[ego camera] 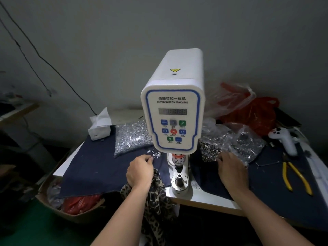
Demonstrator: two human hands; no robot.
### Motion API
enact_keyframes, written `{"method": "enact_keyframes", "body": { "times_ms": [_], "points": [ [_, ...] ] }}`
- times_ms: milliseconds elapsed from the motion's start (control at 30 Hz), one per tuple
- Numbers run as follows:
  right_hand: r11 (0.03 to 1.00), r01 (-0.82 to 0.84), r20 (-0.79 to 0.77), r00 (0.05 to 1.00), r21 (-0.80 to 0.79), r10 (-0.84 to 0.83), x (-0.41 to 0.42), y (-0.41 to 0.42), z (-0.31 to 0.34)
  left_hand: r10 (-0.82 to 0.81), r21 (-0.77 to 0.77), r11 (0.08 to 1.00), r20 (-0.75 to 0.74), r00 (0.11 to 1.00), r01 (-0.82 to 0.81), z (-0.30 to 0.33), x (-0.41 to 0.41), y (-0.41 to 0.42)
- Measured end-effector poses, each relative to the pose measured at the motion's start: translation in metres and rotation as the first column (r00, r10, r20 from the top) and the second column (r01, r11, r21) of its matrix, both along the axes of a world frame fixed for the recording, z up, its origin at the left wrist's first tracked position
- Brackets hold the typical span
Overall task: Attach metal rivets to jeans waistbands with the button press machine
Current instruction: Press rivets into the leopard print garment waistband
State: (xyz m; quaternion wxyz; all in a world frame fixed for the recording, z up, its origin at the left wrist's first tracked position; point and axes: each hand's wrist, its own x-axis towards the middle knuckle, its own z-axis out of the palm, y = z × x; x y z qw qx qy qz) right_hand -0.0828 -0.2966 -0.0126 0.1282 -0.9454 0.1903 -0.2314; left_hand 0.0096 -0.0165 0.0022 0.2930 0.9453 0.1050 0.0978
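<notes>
My left hand [140,172] is pinching loose silver rivets [154,154] beside the button press machine [174,110]; right hand [231,168], fingers hidden, is reaching into dark rivets [209,150]. No waistband on the die [179,176]. Tiny pieces risk dropping.

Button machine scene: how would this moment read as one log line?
left hand: picking at loose silver rivets | right hand: reaching into dark rivets bag | die: empty
</notes>
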Motion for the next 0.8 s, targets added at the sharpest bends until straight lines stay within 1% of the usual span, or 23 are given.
{"method": "enact_keyframes", "body": {
  "times_ms": [200, 333, 467, 567, 667, 800],
  "points": [
    [0.996, 0.006, 0.048, 0.999, 0.094, -0.010, -0.0015, 0.0005, 0.0047, 0.012, -0.029, 1.000, 0.008, 1.000, -0.012, -0.0004, -0.0005, -0.0001],
    [0.992, -0.041, 0.105, 0.994, 0.120, 0.029, -0.0039, 0.0019, 0.0051, 0.015, -0.040, 0.999, 0.019, 1.000, -0.014, -0.0026, -0.0013, 0.0015],
    [0.993, -0.045, 0.110, 0.993, 0.109, 0.033, -0.0041, 0.0008, 0.0036, 0.010, -0.051, 0.999, 0.021, 1.000, -0.009, -0.0030, -0.0017, 0.0022],
    [0.992, -0.046, 0.175, 0.984, 0.120, 0.025, -0.0043, 0.0006, 0.0034, 0.008, -0.048, 0.999, 0.019, 1.000, -0.007, -0.0028, -0.0026, 0.0023],
    [0.994, -0.077, 0.243, 0.968, 0.075, 0.057, -0.0050, 0.0008, 0.0002, 0.015, -0.056, 0.998, 0.015, 1.000, -0.014, -0.0030, -0.0026, 0.0030],
    [0.989, -0.132, 0.337, 0.936, 0.068, 0.102, -0.0050, -0.0014, -0.0018, 0.020, -0.096, 0.995, 0.019, 1.000, -0.018, -0.0039, -0.0030, 0.0046]
  ]
}}
